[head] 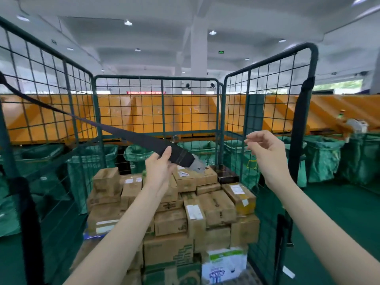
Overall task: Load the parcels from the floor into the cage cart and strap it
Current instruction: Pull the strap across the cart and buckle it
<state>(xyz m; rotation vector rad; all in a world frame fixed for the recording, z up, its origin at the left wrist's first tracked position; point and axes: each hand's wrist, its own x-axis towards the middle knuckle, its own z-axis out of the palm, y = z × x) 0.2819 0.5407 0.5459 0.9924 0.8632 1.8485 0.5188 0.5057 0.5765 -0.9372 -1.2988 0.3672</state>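
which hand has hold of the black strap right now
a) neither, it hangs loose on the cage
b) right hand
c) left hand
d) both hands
c: the left hand grips the black strap near its free end above the stacked parcels, while the right hand is raised apart from it, fingers loosely curled and holding nothing.

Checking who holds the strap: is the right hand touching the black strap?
Apart. The head view shows the right hand raised with open space between it and the black strap, which only the left hand grips.
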